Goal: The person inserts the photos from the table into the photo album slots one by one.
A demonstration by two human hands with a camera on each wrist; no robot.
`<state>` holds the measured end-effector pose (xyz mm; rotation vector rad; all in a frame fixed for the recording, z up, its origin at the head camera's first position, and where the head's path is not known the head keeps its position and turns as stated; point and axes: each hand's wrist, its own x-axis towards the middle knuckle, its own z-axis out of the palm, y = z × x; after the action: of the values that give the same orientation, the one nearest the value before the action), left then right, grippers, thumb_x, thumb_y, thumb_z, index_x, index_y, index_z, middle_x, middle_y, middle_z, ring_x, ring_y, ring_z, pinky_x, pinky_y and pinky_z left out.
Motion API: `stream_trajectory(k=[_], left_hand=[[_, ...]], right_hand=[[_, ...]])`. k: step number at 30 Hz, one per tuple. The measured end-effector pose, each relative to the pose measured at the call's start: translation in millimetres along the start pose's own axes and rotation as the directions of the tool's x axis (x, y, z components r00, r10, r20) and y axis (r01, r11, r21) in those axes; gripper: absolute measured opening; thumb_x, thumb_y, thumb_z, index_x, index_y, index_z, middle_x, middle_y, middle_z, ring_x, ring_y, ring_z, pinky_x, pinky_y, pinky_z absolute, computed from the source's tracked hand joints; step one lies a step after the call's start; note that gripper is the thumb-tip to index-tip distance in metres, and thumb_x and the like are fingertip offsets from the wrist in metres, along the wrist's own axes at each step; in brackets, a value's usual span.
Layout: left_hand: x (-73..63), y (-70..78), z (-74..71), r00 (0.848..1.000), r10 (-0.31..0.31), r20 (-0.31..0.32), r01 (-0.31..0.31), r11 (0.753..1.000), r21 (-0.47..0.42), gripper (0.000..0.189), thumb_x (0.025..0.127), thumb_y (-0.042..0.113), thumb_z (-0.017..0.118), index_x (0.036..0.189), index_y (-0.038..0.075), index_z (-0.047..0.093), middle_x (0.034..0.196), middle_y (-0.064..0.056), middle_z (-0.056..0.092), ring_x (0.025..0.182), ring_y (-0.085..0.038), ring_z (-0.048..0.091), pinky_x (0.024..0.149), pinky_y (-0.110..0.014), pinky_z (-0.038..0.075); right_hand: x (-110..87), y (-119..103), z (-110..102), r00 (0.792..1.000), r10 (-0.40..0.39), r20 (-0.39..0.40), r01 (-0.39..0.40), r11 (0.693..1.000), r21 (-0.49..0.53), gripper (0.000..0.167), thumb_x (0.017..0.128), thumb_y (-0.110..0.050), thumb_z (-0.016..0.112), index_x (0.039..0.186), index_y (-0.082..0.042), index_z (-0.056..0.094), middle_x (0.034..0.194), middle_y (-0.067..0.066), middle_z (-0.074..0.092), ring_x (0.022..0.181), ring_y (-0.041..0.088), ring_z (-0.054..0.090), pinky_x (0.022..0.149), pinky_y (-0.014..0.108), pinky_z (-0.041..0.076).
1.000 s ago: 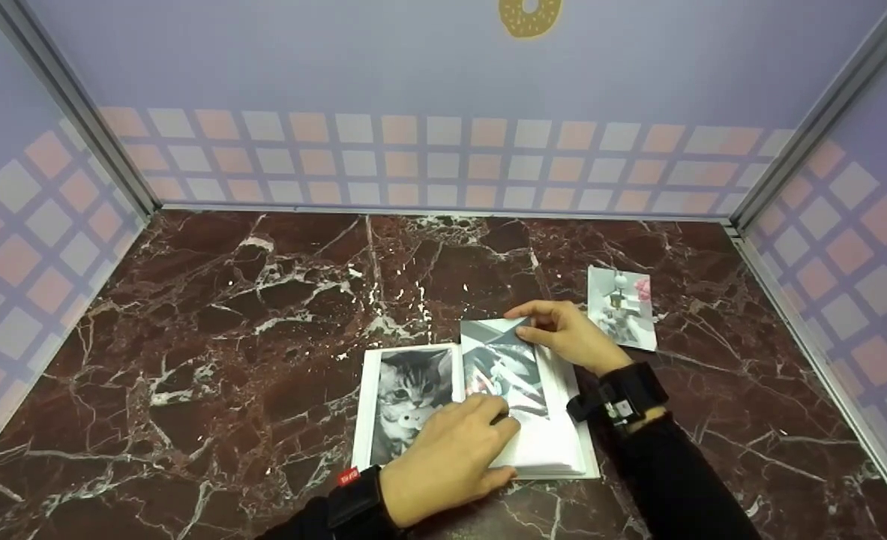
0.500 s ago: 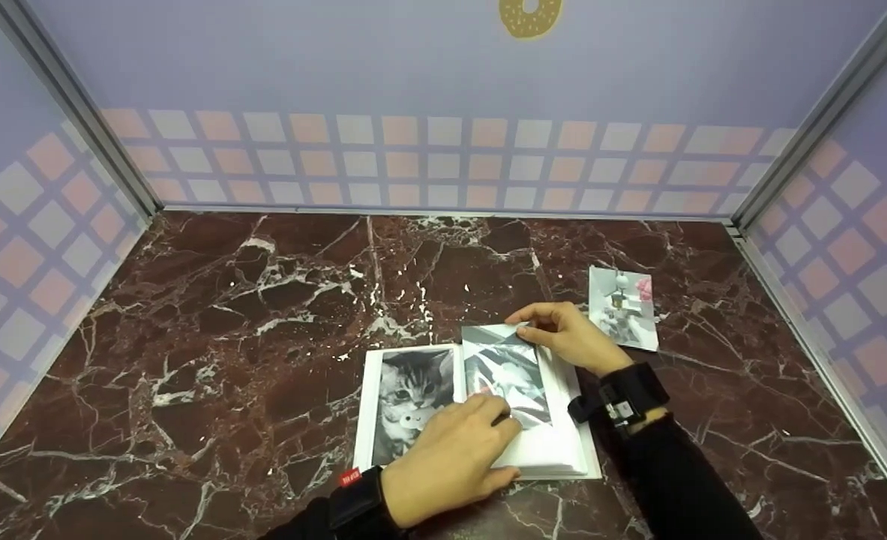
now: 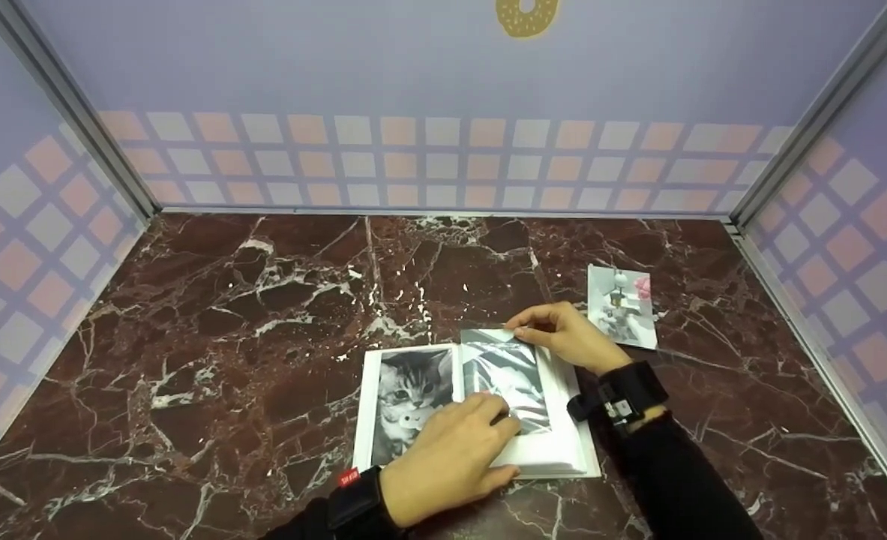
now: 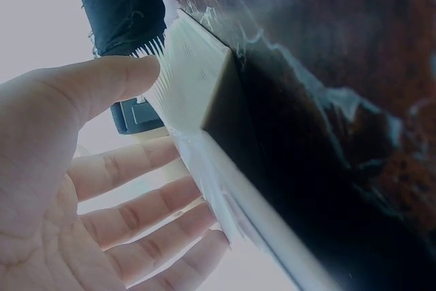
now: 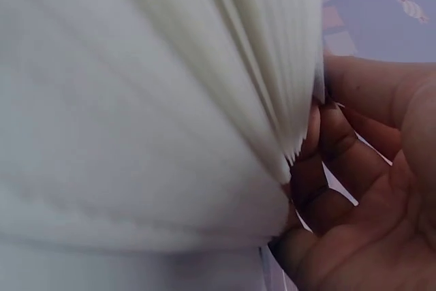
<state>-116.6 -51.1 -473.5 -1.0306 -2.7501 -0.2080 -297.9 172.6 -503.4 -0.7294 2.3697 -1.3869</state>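
Observation:
An open photo album [image 3: 548,456] lies on the tabletop, with a black-and-white kitten picture [image 3: 406,386] on its left page. My right hand [image 3: 567,336] pinches the top right corner of a grey photo [image 3: 497,375], whose lower part sits under the shiny sleeve of the right page. Its top edge sticks out slightly past the album. My left hand [image 3: 454,454] rests across the album's middle, fingertips on the right page; in the left wrist view its fingers [image 4: 139,212] are fairly straight beside the page edges. The right wrist view shows fanned album pages [image 5: 259,52] near the fingers.
Another photo [image 3: 623,307], with a pink patch, lies flat behind my right hand. The dark red marble tabletop [image 3: 263,322] is bounded by a lilac back wall [image 3: 338,67] and side walls with checked patterns.
The grey photo has slid down toward me, deeper into the right page's sleeve, with my right hand following slightly at its corner. My left hand has stayed in place.

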Motion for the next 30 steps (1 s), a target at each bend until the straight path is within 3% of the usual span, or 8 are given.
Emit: stream_trajectory(k=[7, 14, 20, 30], left_hand=[[0.3, -0.9, 0.2, 1.0, 0.012, -0.01, -0.012, 1.0, 0.001, 0.038, 0.092, 0.05, 0.081, 0.116, 0.02, 0.075, 0.116, 0.002, 0.07, 0.104, -0.013, 0.066, 0.083, -0.027, 0.06], [-0.4, -0.2, 0.8, 1.0, 0.006, -0.009, -0.006, 1.0, 0.006, 0.038, 0.092, 0.049, 0.081, 0.118, 0.022, 0.076, 0.116, 0.003, 0.07, 0.102, -0.013, 0.066, 0.081, -0.026, 0.059], [0.0, 0.0, 0.0, 1.0, 0.002, 0.005, -0.002, 1.0, -0.003, 0.039, 0.093, 0.049, 0.08, 0.121, 0.022, 0.076, 0.121, 0.001, 0.071, 0.106, -0.014, 0.067, 0.084, -0.027, 0.06], [0.0, -0.3, -0.5, 1.0, 0.008, 0.003, -0.008, 1.0, 0.002, 0.038, 0.093, 0.049, 0.08, 0.117, 0.021, 0.076, 0.12, 0.001, 0.072, 0.104, -0.014, 0.067, 0.084, -0.027, 0.061]], right_hand=[[0.5, -0.1, -0.2, 1.0, -0.004, -0.027, 0.003, 1.0, -0.009, 0.019, 0.103, -0.014, 0.071, 0.118, -0.007, 0.081, 0.116, 0.014, 0.08, 0.087, 0.007, 0.066, 0.078, 0.017, 0.052], [0.2, -0.5, -0.1, 0.999, -0.02, 0.025, 0.02, 1.0, -0.002, 0.018, 0.102, -0.01, 0.071, 0.116, -0.002, 0.08, 0.111, 0.018, 0.08, 0.085, 0.004, 0.066, 0.076, 0.015, 0.052], [-1.1, -0.6, -0.2, 0.999, -0.021, 0.047, 0.021, 1.0, -0.012, 0.018, 0.101, -0.01, 0.072, 0.117, -0.008, 0.081, 0.118, 0.013, 0.081, 0.094, 0.008, 0.07, 0.082, 0.017, 0.055], [-2.4, -0.7, -1.9, 0.997, -0.015, 0.077, 0.017, 1.0, -0.024, 0.019, 0.102, -0.01, 0.069, 0.116, -0.011, 0.082, 0.12, 0.01, 0.081, 0.096, 0.01, 0.069, 0.084, 0.019, 0.054]])
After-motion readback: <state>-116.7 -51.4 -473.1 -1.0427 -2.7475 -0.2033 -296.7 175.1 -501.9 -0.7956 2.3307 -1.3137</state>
